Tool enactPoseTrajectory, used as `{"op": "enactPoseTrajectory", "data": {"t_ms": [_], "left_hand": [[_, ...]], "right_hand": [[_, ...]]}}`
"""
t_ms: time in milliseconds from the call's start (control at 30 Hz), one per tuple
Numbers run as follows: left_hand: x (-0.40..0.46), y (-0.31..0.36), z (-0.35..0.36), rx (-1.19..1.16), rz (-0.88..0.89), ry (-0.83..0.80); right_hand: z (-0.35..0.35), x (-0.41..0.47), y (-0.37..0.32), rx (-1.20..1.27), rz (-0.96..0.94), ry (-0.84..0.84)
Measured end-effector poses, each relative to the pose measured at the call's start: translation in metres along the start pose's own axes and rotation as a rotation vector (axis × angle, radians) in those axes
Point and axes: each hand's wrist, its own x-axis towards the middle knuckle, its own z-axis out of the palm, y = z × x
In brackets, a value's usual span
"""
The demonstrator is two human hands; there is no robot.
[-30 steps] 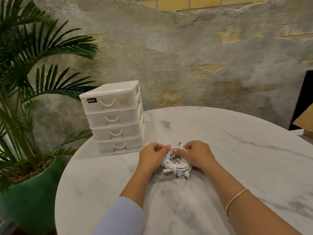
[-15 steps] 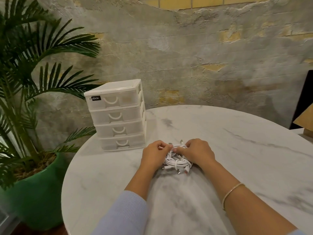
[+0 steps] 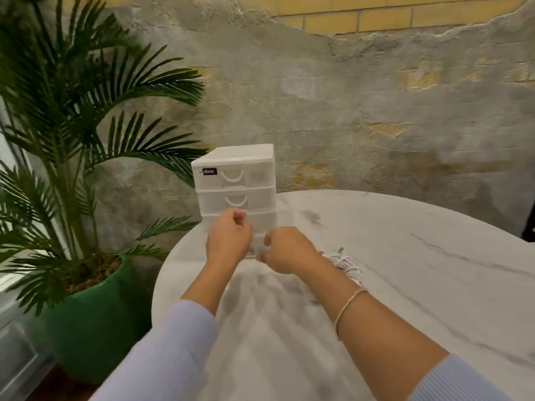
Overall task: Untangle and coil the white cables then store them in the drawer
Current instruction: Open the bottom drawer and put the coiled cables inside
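Head view | both hands off white cables [image 3: 347, 263], now lying on bench [image 3: 405, 285] beside right wrist | left hand [image 3: 228, 238], right hand [image 3: 285, 250] loosely curled, empty, at drawer unit [image 3: 236, 195] front

Drawer unit [image 3: 235, 180] looks like frosted, semi-clear plastic, table [image 3: 405, 270] is smooth marble-look with grey veins, pot [image 3: 95, 314] glossy green, wall [image 3: 347, 96] rough patchy plaster.

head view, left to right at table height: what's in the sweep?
green plant pot → left hand in front of the drawer unit → right hand → white cables on the marble table.
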Motion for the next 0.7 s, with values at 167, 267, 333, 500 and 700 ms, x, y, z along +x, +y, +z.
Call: {"op": "enactPoseTrajectory", "data": {"t_ms": [167,267,333,500,700], "left_hand": [[0.033,0.006,-0.039,0.343,0.313,0.254],[0.05,0.008,-0.048,0.411,0.431,0.231],[0.061,0.01,-0.048,0.492,0.47,0.139],[0.079,0.012,-0.049,0.568,0.447,-0.057],[0.083,0.009,-0.045,0.489,0.463,-0.03]], "right_hand": [[0.028,0.017,-0.03,-0.114,-0.083,-0.119],[0.036,0.027,-0.033,-0.146,-0.099,-0.102],[0.037,0.033,-0.031,-0.166,-0.111,-0.091],[0.038,0.038,-0.027,-0.149,-0.148,-0.115],[0.045,0.046,-0.031,-0.166,-0.141,-0.218]]}}
